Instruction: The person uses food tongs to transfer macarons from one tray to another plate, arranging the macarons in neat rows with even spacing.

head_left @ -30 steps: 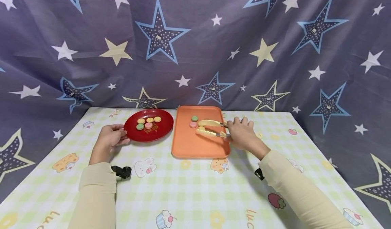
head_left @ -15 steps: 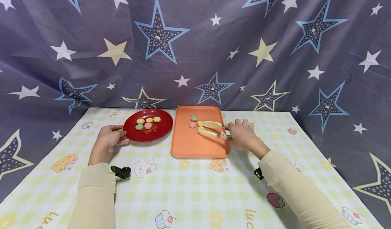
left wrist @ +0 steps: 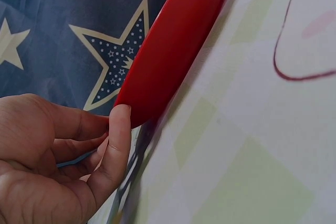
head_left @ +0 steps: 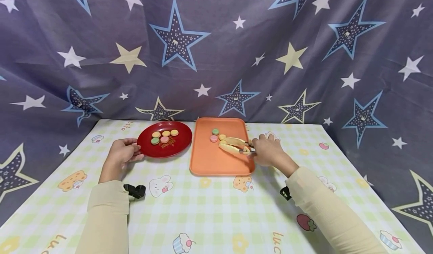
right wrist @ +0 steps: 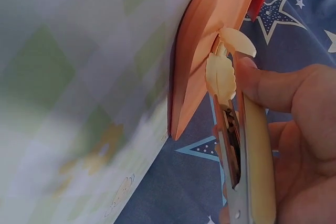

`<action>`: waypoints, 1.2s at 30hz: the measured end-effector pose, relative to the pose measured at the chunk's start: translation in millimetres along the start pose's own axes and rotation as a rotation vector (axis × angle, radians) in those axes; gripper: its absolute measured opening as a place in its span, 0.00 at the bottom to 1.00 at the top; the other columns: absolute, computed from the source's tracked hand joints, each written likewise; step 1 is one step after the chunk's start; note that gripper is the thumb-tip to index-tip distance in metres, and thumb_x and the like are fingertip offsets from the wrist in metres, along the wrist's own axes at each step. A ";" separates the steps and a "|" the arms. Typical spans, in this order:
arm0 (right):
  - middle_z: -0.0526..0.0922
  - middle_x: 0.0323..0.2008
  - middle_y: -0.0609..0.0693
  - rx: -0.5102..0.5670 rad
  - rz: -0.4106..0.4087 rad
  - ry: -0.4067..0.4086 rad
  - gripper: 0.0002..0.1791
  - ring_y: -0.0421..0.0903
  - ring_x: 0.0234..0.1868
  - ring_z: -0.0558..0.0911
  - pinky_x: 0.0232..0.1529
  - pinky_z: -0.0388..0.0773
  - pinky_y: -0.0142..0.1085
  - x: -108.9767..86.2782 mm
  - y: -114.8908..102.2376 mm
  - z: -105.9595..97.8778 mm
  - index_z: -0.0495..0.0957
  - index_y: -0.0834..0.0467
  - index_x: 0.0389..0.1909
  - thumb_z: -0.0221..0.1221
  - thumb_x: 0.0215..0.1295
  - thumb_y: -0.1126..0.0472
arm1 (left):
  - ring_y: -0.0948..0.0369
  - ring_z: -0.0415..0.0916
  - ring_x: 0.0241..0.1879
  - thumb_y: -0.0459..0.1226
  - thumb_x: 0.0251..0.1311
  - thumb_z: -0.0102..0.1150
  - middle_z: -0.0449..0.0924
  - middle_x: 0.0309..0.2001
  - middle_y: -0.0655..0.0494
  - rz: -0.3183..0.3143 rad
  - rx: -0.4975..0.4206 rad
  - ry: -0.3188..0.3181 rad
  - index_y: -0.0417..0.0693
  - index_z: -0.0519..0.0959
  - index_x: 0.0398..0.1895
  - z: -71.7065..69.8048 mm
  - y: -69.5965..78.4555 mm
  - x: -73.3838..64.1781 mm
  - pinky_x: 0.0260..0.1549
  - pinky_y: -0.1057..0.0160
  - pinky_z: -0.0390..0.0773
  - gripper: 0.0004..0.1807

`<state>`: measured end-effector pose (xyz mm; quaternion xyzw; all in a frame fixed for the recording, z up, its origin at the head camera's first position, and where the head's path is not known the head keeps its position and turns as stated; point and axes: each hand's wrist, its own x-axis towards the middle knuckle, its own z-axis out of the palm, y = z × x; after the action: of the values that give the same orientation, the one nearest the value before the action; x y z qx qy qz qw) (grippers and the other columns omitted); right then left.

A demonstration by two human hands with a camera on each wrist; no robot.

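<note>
My left hand [head_left: 123,152] pinches the left rim of a red plate [head_left: 180,145]; in the left wrist view the thumb and fingers [left wrist: 119,140] hold its edge. Several yellow, green and pink macarons [head_left: 164,139] lie on it. With my right hand [head_left: 268,150] I grip metal tongs [right wrist: 231,140] with cream-coloured tips, held low over an orange tray [head_left: 216,163]. One yellow macaron [head_left: 223,142] sits at the tips, partly covered; whether they squeeze it I cannot tell. Beside it are another yellow macaron [head_left: 222,137], a pink macaron [head_left: 214,138] and a green macaron [head_left: 215,131].
The plate and tray stand side by side at the back of a table with a green checked cloth [head_left: 203,212]. A dark star-patterned curtain [head_left: 216,58] hangs directly behind them. Black wrist cameras [head_left: 134,190] are strapped to both wrists.
The tongs' tips have drawn slightly right and closer together, uncovering the farther yellow macaron. My left hand and the plate have stayed in place.
</note>
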<state>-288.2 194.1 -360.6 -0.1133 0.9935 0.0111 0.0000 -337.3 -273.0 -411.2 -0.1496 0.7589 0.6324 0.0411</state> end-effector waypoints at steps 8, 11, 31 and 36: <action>0.76 0.42 0.58 -0.023 0.005 0.058 0.20 0.62 0.45 0.71 0.48 0.73 0.60 -3.4 -2.4 1.7 0.80 0.57 0.46 0.67 0.65 0.46 | 0.65 0.82 0.30 0.26 0.74 0.47 0.72 0.53 0.42 0.009 -0.005 -0.005 0.33 0.59 0.76 1.7 0.1 0.7 0.40 0.61 0.89 0.29; 0.75 0.40 0.57 -0.039 0.006 0.087 0.20 0.62 0.43 0.71 0.46 0.72 0.57 -4.3 -3.9 2.2 0.80 0.57 0.45 0.68 0.64 0.46 | 0.65 0.82 0.30 0.26 0.74 0.47 0.72 0.52 0.42 0.013 -0.004 -0.006 0.33 0.59 0.76 0.9 0.0 0.8 0.39 0.62 0.89 0.29; 0.72 0.41 0.56 -0.060 -0.043 0.178 0.19 0.57 0.41 0.64 0.40 0.64 0.48 7.0 -30.7 -5.5 0.77 0.58 0.47 0.67 0.67 0.48 | 0.64 0.83 0.31 0.27 0.74 0.47 0.72 0.54 0.40 0.003 -0.001 0.001 0.35 0.60 0.76 -2.2 -3.5 3.2 0.42 0.61 0.89 0.28; 0.72 0.44 0.57 -0.053 -0.049 0.176 0.22 0.57 0.41 0.64 0.41 0.64 0.47 13.4 -43.9 -8.5 0.76 0.58 0.52 0.66 0.67 0.47 | 0.65 0.82 0.31 0.27 0.74 0.47 0.71 0.56 0.40 0.008 -0.005 -0.001 0.35 0.59 0.76 -2.2 -2.1 2.3 0.42 0.61 0.89 0.29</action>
<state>-291.4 148.1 -353.1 -0.1383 0.9859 0.0274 -0.0900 -338.6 -275.8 -413.3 -0.1464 0.7579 0.6346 0.0384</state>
